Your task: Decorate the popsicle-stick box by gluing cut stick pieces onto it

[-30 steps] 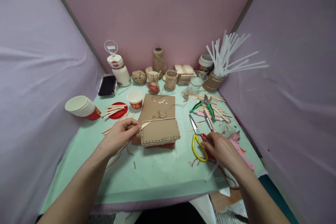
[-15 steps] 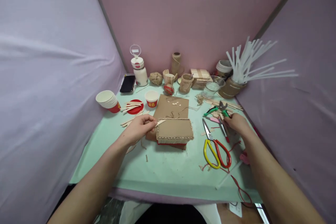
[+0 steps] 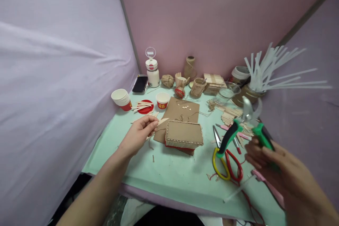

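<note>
My left hand (image 3: 140, 132) pinches a pale wooden craft stick (image 3: 163, 121) whose tip points right, just left of a cardboard box (image 3: 184, 133). The box has twine-like edging along its top and red at its base. My right hand (image 3: 272, 159) grips one green-and-black handle of the pruning shears (image 3: 247, 116), lifted above the right side of the table. Their jaws and handles are spread apart. Below them lie scissors (image 3: 221, 169) with one yellow and one red handle. A brown cardboard sheet (image 3: 172, 107) lies behind and partly under the box.
Paper cups (image 3: 120, 99), a red lid with sticks (image 3: 146, 109) and a small white-and-red cup (image 3: 162, 101) stand left. A white bottle (image 3: 153, 74), twine ball (image 3: 167, 81) and stacked sticks (image 3: 213, 82) line the back. Glue sticks (image 3: 272, 70) rise at right; a pink glue gun (image 3: 274, 192) lies at front right.
My right hand has picked up the pruning shears from the table and brought them up and nearer to me. My left hand still holds the craft stick beside the box. The view has shifted.
</note>
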Motion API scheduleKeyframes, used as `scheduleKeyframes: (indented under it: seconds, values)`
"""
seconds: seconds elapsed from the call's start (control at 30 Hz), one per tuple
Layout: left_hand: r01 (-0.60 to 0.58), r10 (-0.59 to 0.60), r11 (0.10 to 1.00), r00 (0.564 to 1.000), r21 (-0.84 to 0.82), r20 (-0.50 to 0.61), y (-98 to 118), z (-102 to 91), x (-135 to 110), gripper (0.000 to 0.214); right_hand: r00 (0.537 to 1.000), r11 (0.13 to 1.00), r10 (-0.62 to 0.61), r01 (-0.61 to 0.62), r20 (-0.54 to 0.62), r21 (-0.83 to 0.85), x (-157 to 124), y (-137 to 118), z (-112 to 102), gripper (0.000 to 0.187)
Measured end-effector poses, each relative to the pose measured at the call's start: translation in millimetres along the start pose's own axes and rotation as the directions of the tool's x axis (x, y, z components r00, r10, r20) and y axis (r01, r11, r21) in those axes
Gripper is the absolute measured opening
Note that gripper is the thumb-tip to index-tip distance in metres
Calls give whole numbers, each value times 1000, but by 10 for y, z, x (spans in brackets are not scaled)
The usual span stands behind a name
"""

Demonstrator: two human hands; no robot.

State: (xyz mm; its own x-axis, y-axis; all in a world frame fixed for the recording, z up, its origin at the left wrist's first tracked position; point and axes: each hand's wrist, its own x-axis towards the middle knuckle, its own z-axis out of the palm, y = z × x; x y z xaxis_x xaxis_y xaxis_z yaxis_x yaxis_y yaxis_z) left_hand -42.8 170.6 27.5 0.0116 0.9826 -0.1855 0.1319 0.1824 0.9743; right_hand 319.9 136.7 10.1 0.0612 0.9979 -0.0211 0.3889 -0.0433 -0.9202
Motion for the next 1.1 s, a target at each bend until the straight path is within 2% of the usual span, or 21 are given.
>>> scheduleKeyframes:
  seconds: [0.03, 0.07, 0.13, 0.2, 0.23, 0.3, 0.37, 0.4, 0.47, 0.53, 0.57, 0.63, 0.8, 0.9, 1.0, 1.1]
  values:
    - [-1, 0, 999, 1000, -48, -31, -20, -18, -81, 27, 994, 974, 57, -75, 89, 214, -137, 42, 89, 28]
    - [-4, 0, 996, 999, -90, -50, -46, -25, -172, 26, 986, 934, 98, -138, 134, 330, -276, 98, 187, 28]
    - [-4, 0, 989, 1000, -146, -26, -111, 4, -372, 26, 952, 882, 213, -284, 219, 376, -537, 217, 395, 34]
    - [14, -6, 990, 998, -143, 59, -178, 97, -566, 28, 933, 832, 278, -352, 228, 428, -743, 278, 597, 45]
    - [20, -5, 992, 993, -126, 121, -208, 163, -650, 28, 917, 790, 262, -382, 300, 479, -816, 274, 688, 47]
    - [-19, 48, 990, 975, -137, 218, -257, 310, -782, 29, 882, 687, 154, -419, 445, 594, -901, 206, 846, 48]
    - [-92, 131, 980, 965, -176, 227, -297, 452, -870, 28, 842, 602, 35, -448, 539, 661, -923, 110, 973, 48]
    - [-131, 166, 973, 969, -191, 181, -316, 515, -902, 27, 835, 581, -9, -443, 549, 683, -923, 73, 1027, 48]
    - [-219, 223, 956, 975, -195, 2, -352, 624, -956, 24, 854, 569, -90, -377, 512, 730, -922, 40, 1118, 49]
    - [-308, 278, 936, 944, -172, -177, -387, 714, -998, 20, 881, 561, -166, -285, 443, 777, -934, 56, 1190, 48]
    - [-345, 307, 925, 926, -157, -222, -403, 754, -1012, 19, 888, 552, -194, -253, 417, 795, -946, 74, 1223, 48]
    - [-385, 346, 914, 906, -133, -246, -430, 831, -1020, 20, 893, 545, -214, -227, 396, 807, -977, 104, 1288, 49]
    - [-359, 316, 923, 913, -138, -259, -459, 979, -932, 24, 889, 594, -215, -209, 404, 777, -1000, 82, 1479, 64]
    - [-351, 302, 923, 914, -157, -270, -463, 1014, -884, 25, 903, 558, -228, -184, 363, 809, -942, 16, 1565, 79]
    - [-328, 281, 931, 925, -162, -256, -481, 1031, -882, 24, 879, 509, -261, -226, 399, 831, -867, -42, 1600, 92]
    - [-300, 255, 935, 938, -187, -234, -514, 1017, -904, 25, 847, 511, -291, -255, 444, 821, -801, -50, 1585, 92]
